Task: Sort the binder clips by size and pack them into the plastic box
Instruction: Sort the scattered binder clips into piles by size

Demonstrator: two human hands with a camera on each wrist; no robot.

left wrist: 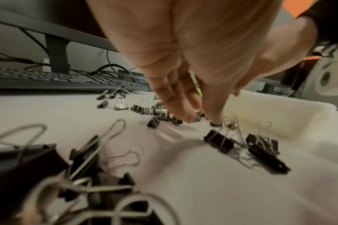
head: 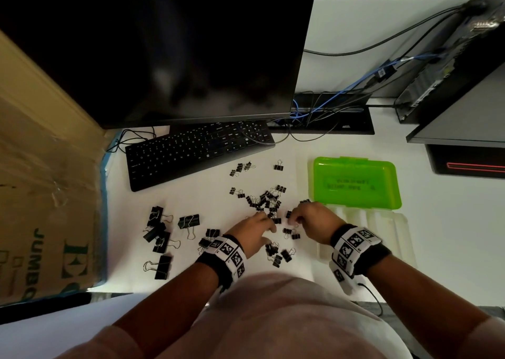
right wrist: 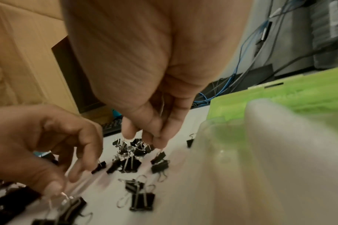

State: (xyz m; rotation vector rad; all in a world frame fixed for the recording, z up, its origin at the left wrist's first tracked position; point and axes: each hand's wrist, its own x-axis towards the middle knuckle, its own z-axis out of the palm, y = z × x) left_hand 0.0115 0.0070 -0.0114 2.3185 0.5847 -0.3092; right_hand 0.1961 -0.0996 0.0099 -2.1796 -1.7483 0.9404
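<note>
Black binder clips lie scattered on the white desk: large ones [head: 158, 230] at the left, medium ones [head: 277, 254] near me, and a pile of small ones [head: 266, 198] in the middle. The plastic box lies open at the right, with a green lid [head: 355, 183] and a translucent base [head: 382, 235]. My right hand [right wrist: 156, 141] pinches the wire handle of a small clip [right wrist: 159, 156] at the pile's near edge. My left hand [left wrist: 202, 119] reaches down beside it. Its index fingertip and thumb are apart, touching small clips [left wrist: 197, 118] on the desk.
A black keyboard [head: 196, 150] and a dark monitor [head: 164, 49] stand behind the clips. A cardboard box [head: 41, 167] walls off the left side. Cables [head: 328, 109] and a computer case [head: 451, 66] fill the back right. The box base lies right of my right wrist.
</note>
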